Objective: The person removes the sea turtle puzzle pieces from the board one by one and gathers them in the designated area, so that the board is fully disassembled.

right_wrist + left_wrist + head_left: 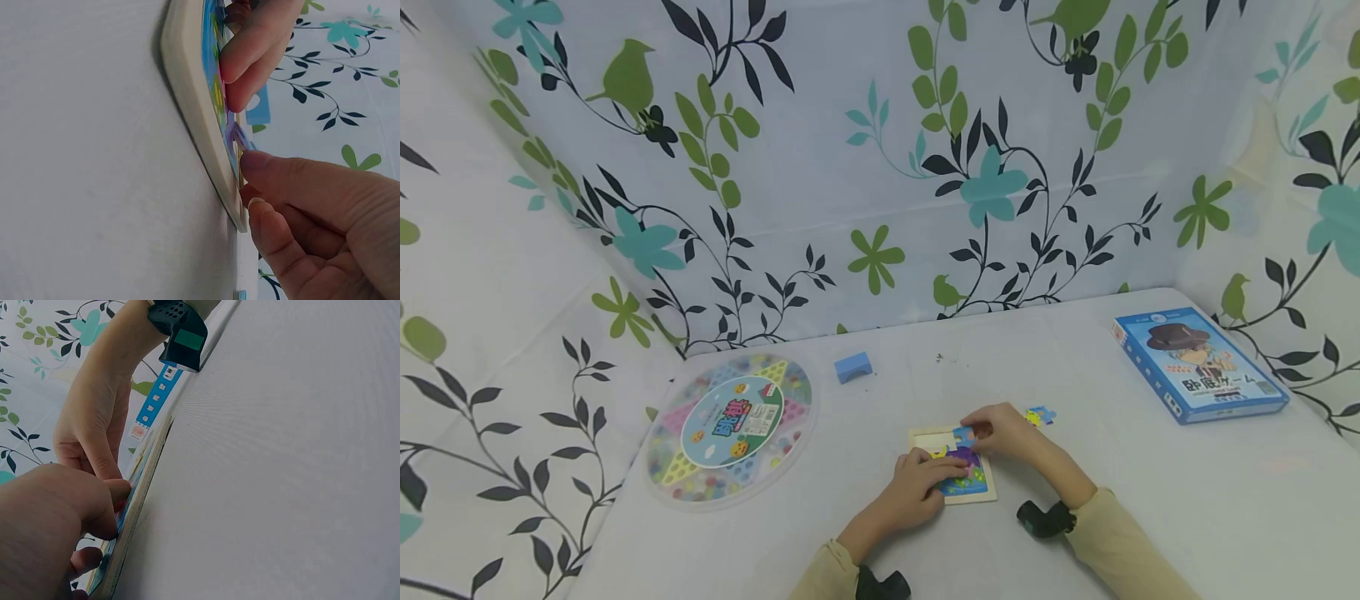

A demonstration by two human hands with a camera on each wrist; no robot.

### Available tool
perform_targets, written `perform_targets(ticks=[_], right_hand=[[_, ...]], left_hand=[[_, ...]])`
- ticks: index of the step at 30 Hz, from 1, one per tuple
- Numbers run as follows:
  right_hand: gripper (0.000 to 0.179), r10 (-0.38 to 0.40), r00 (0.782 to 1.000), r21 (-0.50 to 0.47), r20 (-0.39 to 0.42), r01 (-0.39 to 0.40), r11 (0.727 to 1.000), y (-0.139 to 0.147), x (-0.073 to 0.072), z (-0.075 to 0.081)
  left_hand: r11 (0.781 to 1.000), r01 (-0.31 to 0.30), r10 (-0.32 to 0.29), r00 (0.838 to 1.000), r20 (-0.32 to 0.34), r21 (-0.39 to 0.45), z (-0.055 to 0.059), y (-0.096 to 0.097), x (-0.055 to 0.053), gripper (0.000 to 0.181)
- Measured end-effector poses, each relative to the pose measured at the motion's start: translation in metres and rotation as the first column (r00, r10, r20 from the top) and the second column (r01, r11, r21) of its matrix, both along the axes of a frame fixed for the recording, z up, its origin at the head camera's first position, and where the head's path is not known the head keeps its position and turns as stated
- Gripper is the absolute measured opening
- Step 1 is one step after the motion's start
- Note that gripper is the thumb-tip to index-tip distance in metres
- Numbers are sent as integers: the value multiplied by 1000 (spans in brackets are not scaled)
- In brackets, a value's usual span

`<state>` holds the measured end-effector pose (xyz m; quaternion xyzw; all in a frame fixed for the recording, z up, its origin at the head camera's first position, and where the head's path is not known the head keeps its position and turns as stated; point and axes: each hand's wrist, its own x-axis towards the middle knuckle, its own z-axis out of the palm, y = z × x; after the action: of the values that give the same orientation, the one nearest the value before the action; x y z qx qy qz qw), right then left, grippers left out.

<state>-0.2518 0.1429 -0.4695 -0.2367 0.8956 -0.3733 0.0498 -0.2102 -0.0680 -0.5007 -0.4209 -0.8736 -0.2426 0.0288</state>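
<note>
A small jigsaw puzzle in a pale wooden tray (991,485) lies on the table, partly filled with blue, purple and green pieces. The left hand (917,487) rests on it, fingers stretched over the fitted pieces. At the tray's upper right, the right hand (1009,433) pinches a light blue puzzle piece (964,436) between thumb and fingers. In the right wrist view, that puzzle piece (242,137) stands tilted against the puzzle's surface. The upper left of the tray shows bare wood. Just behind the right hand lie loose blue-and-yellow puzzle pieces (1040,415).
A round clear case (655,467) of colourful beads lies at the left. Near it sits a small blue block (853,367). A blue game box (1210,362) is at the far right. Patterned cloth (805,167) hangs behind the white table (737,550).
</note>
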Motion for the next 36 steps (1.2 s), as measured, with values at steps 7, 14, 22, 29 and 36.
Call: perform_targets(ticks=[7,14,22,29,36], right_hand=[[29,30,997,-17,-73,-31,999,3,0,-3],[30,28,994,-14,-104,-30,999,8,-1,-2],[32,52,989,-41,-138,-58,997,16,-2,6],[32,35,986,-79,-166,-49,996,31,-3,14],[34,-26,993,-85,-114,17,996,61,-1,24]], left_hand=[[999,-4,5,1000,-28,53,-4,0,-1,34],[984,-33,33,999,3,175,-7,-3,-3,28],[986,-26,23,1000,18,163,2,-7,-1,27],[991,-2,3,1000,-2,132,8,-4,0,27],[996,-39,39,999,-3,85,6,1,2,27]])
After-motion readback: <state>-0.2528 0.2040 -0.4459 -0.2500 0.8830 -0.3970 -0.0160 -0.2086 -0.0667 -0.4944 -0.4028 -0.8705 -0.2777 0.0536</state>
